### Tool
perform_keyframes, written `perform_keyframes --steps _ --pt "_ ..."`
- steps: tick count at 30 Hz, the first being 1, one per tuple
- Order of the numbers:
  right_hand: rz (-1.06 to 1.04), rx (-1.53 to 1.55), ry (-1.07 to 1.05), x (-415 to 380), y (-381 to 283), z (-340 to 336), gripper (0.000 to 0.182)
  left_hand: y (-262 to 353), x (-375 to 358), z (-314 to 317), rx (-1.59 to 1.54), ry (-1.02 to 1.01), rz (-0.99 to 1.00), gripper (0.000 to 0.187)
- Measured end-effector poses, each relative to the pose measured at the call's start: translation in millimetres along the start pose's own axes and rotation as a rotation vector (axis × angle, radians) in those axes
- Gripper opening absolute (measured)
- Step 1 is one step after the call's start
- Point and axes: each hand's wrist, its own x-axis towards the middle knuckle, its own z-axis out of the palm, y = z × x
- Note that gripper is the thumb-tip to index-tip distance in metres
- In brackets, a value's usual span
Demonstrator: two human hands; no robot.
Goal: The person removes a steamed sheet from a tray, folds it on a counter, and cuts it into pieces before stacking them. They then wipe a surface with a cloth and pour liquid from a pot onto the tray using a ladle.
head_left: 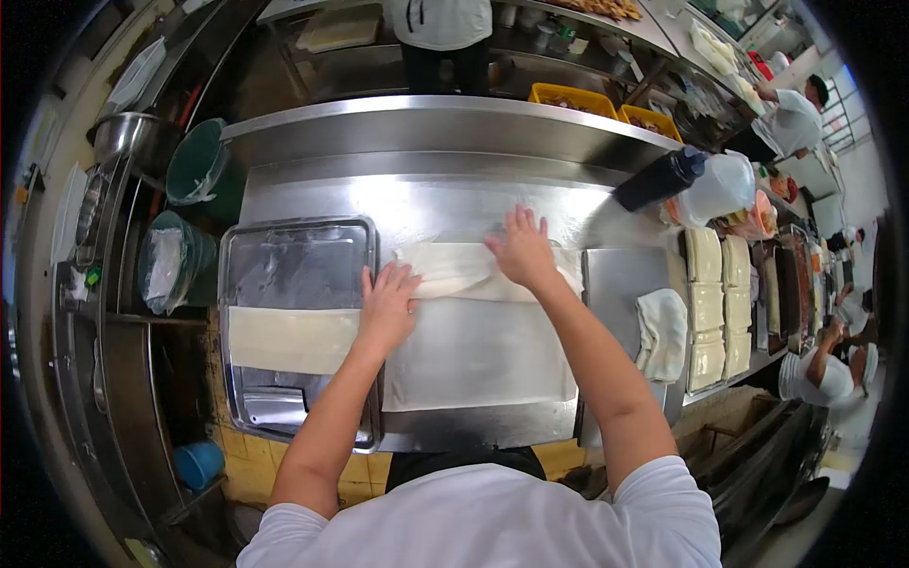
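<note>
A thin pale dough sheet (481,355) lies flat on the steel worktop (331,194), its far part folded into a wrinkled band (459,270). My left hand (388,301) rests with fingers spread on the left end of that band. Over the band's far edge, toward the right, is my right hand (523,248), its fingers apart and holding nothing. To the left a metal tray (298,256) holds a smooth pale dough strip (292,339) and a small metal scraper (275,405).
At the right are a folded white cloth (661,327), wrapped pale blocks (706,303), a dark bottle (658,178) and a white container (721,189). Green bins (201,170) stand left. Yellow crates (573,98) and a person (440,24) are beyond the raised ledge; other people are at right.
</note>
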Motion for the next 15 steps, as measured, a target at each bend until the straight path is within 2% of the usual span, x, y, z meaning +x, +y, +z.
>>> perform_keyframes --steps 3,6,9,12,15 --pt "-0.156 0.038 -0.032 19 -57 -3 0.089 0 0 -2 -0.006 -0.002 -0.014 0.041" --pt "-0.225 0.013 -0.039 40 -102 3 0.093 -1 0 -2 -0.03 0.039 -0.007 0.036" --pt "-0.057 -0.06 0.14 83 -110 29 0.092 -4 1 -1 -0.024 0.055 -0.013 0.035" --pt "-0.003 0.178 0.198 92 -103 31 0.093 -5 1 -3 -0.036 0.059 -0.032 0.027" --pt "-0.207 0.393 0.188 54 -89 33 0.093 -10 5 -5 -0.064 0.127 -0.021 0.017"
